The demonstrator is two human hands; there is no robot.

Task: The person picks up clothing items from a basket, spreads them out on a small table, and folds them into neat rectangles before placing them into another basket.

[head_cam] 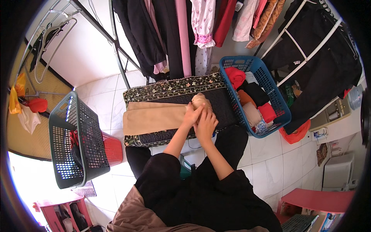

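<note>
A long strip of folded tan cloth (153,119) lies across a dark quilted mat with floral borders (226,100) in front of me. Its right end is bunched into a thick roll (200,100). My left hand (193,114) holds the near side of this roll. Close against it, my right hand (206,121) grips the same end with fingers curled over it. The two hands touch and partly overlap, so some fingertips and the underside of the roll are hidden. Leftward from the hands, the strip lies flat in layers.
A blue plastic basket (285,111) with several rolled garments stands right of the mat. At left is a dark green basket (95,139), with a red perforated bin (113,149) behind it. Clothes (168,37) hang beyond the mat. A white rack (308,58) with black garments leans at right.
</note>
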